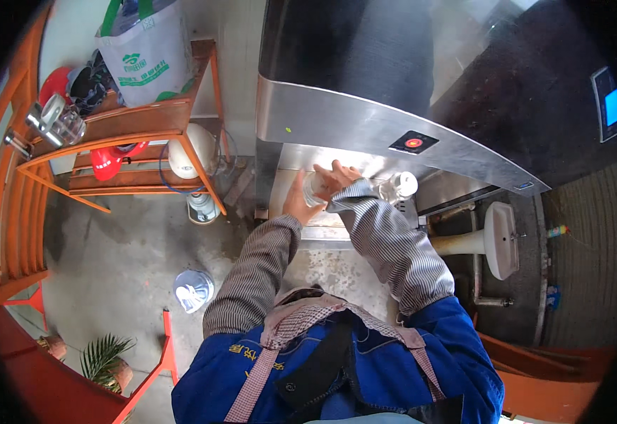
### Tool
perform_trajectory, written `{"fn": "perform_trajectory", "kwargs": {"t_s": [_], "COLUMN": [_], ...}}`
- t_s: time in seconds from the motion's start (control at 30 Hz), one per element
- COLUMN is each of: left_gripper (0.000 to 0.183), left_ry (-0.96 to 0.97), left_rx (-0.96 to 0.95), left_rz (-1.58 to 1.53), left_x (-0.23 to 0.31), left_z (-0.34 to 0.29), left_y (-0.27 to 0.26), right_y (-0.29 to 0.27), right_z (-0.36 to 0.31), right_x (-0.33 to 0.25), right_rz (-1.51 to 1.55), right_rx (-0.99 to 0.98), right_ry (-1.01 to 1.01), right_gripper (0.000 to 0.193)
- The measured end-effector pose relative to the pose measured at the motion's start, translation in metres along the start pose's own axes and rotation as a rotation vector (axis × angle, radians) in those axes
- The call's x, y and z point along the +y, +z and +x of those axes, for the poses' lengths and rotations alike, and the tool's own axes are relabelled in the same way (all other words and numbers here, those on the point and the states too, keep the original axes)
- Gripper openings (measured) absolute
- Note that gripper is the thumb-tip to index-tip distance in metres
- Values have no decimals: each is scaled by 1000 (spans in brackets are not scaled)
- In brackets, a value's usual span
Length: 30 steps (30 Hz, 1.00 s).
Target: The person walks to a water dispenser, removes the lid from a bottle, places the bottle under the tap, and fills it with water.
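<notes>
Both my arms, in striped sleeve covers, reach into the steel recess (pixel 372 161) of a large dispenser. My left hand (pixel 298 202) curves round the near left side of a clear, see-through cup or jar (pixel 313 189). From the other side my right hand (pixel 336 177) grips it, fingers bent over its far right part. The vessel's base and part of its rim are hidden by my hands. Just right of my right wrist stands a clear bottle with a white lid (pixel 399 186), which no hand is holding.
The dispenser's front has a red-lit button (pixel 413 143) and a blue screen (pixel 612 107). A white washbasin (pixel 501 240) is at right. Left, an orange rack (pixel 131 121) bears a shopping bag (pixel 144 60), a clear jug (pixel 68 127) and helmets. A large water bottle (pixel 194 290) is on the floor.
</notes>
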<state>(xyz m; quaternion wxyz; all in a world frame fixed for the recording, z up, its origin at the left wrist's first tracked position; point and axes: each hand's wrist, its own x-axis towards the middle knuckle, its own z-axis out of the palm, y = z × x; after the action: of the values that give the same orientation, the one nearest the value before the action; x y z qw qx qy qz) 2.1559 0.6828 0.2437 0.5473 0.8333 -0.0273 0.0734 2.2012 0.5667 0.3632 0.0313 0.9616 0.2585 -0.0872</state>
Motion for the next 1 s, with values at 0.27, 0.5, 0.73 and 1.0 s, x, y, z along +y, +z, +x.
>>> {"fn": "perform_trajectory", "kwargs": {"t_s": [0.27, 0.5, 0.73, 1.0], "left_gripper": [89, 85, 83, 82], "left_ry": [-69, -59, -96, -69], "left_rx": [-162, -171, -158, -151], "left_rz": [-11, -20, 30, 36], "left_x": [10, 12, 7, 15], "left_z": [7, 9, 9, 11], "left_y": [-11, -15, -14, -12], "right_y": [-23, 0, 9, 7], "right_z": [1, 9, 16, -3], "right_x": [9, 6, 6, -4], "right_rz": [-54, -133, -54, -109], "right_rx": [-277, -150, -85, 29], "right_ry": [137, -65, 38, 150], "right_gripper": [60, 73, 66, 67]}}
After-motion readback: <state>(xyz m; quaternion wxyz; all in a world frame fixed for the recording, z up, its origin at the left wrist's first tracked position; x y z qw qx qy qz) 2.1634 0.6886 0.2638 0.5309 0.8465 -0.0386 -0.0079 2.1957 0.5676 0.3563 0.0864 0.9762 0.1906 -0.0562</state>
